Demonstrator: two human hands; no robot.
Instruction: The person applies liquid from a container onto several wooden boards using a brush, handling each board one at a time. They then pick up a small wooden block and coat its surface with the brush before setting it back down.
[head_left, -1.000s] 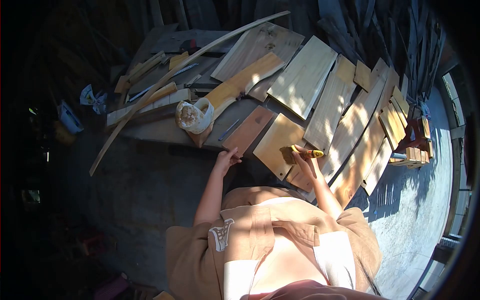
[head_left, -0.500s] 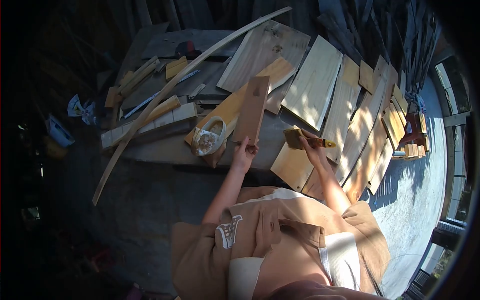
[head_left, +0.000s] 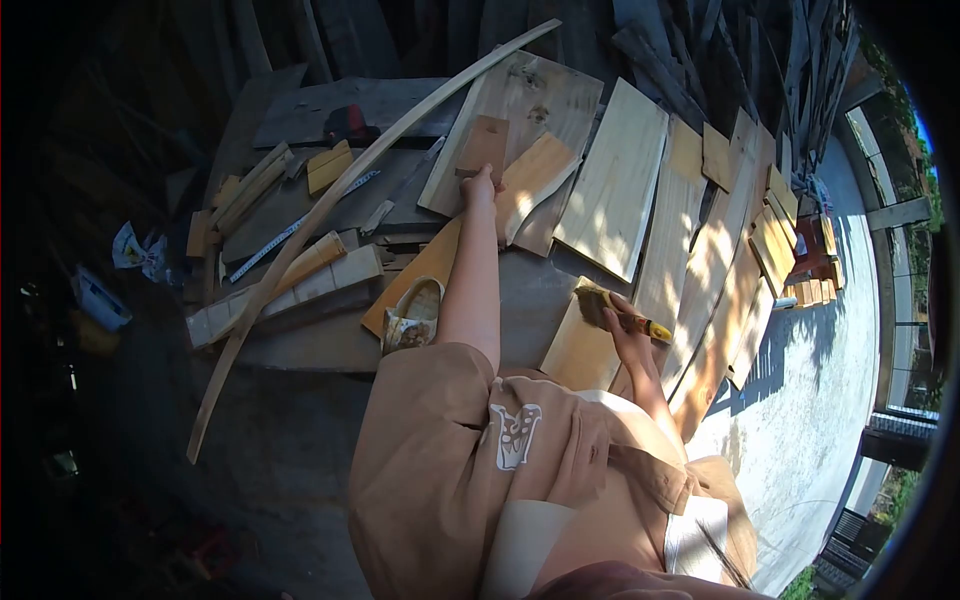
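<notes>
My left hand (head_left: 481, 186) is stretched far out over the table and grips the near end of a reddish-brown board (head_left: 484, 143). That board overlaps a wide knotty plank (head_left: 535, 95) at the back. My right hand (head_left: 630, 342) is closed round the handle of a flat paintbrush (head_left: 594, 304), its bristles pointing left, close over a pale board (head_left: 577, 350). Left of my forearm stands a cut-open plastic jug (head_left: 412, 312) with stained insides, partly hidden by my sleeve. A curved yellowish board (head_left: 540, 180) lies just right of my left wrist.
A long bent wood strip (head_left: 290, 240) crosses the left side of the table and juts past its front edge. Pale planks (head_left: 622, 170) lie in rows on the right. A tape measure blade (head_left: 300, 230) and a red-and-black object (head_left: 347, 124) lie farther left.
My left hand has carried the reddish-brown board forward, from above the table's middle to the knotty plank at the back. My right hand with the paintbrush has come slightly lower in view.
</notes>
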